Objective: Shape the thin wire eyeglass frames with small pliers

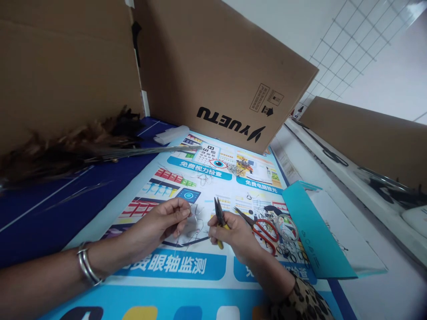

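Observation:
My left hand [171, 218] pinches a thin wire piece [196, 220], whose fine loops hang over the printed sheet between my hands. Pliers [219, 215] with dark jaws and yellow handles are held in my right hand [235, 233], the jaws pointing up and away from me. Just right of that hand lie red-handled scissors [267, 231], beside a roll of pale wire or tape [287, 227] and a tangle of small dark wire loops [295, 252].
Cardboard panels [213, 66] stand behind and to the left. Brown feathery material [66, 146] and a bundle of long thin wires [153, 151] lie at the left. An open teal box [316, 231] sits at the right. A small wire clump [235, 170] lies farther back.

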Demonstrator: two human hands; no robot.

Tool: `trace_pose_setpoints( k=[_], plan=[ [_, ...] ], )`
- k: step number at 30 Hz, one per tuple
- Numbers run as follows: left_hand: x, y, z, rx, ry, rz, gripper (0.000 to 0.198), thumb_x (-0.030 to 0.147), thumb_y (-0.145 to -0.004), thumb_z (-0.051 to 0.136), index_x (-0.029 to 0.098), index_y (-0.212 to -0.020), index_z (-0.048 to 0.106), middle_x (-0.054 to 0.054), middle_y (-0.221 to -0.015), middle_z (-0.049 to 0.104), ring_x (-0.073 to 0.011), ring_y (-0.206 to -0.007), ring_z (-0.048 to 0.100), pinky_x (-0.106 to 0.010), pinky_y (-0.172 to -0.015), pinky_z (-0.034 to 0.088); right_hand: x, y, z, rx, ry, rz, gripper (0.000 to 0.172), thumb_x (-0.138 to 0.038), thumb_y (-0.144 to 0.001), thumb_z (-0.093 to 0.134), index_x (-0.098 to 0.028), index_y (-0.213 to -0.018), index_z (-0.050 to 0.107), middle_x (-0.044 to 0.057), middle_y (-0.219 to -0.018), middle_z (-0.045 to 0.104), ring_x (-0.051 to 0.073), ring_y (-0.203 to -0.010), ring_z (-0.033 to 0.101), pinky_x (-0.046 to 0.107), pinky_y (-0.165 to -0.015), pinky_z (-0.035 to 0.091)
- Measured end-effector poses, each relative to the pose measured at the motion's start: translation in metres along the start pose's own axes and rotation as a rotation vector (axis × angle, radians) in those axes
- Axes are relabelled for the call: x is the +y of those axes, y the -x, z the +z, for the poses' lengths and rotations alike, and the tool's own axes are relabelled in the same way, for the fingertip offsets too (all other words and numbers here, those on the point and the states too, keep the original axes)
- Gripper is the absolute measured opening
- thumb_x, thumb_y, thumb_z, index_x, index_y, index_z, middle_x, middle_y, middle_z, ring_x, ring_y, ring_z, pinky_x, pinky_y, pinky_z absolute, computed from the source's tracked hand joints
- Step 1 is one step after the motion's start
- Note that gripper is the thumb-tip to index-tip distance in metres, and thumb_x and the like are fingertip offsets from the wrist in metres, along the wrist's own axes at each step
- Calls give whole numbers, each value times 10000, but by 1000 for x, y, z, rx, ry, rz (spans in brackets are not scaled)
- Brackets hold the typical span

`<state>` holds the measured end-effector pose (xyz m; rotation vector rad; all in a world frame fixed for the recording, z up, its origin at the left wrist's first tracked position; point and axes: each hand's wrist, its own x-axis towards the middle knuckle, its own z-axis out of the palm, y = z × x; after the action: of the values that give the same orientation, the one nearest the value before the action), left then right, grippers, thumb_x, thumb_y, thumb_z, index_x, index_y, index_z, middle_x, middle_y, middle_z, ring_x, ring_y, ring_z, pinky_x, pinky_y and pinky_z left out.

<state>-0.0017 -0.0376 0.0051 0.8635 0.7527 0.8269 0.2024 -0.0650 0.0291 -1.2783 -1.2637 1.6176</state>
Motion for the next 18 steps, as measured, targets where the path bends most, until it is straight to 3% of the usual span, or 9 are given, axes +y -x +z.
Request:
trace_pose_setpoints(
  k=[3,9,18],
  plan=[
    [1,-1,-1,16,2,8,165,323,-808,631,198,-803,524,63,-528,505,-80,-462,388,-185,-460,287,0,0,-5,22,71,-4,212,-253,-643,668,-164,-814,581,-34,-592,545,103,-543,511,216,-506,382],
    [1,-1,-2,11,-10,2,151,311,-825,616,197,-796,521,63,-550,500,-76,-473,397,-184,-471,286,2,0,-9,148,359,-153,116,-244,-711,624,-173,-802,627,-5,-739,597,119,-643,526,231,-582,413],
    [0,-1,-1,16,-24,-3,152,316,-841,595,195,-819,505,60,-555,522,-75,-478,398,-185,-488,303,4,4,-7,196,613,-301,140,-179,-774,559,-207,-874,654,10,-865,661,154,-810,604,252,-732,456]
  ],
)
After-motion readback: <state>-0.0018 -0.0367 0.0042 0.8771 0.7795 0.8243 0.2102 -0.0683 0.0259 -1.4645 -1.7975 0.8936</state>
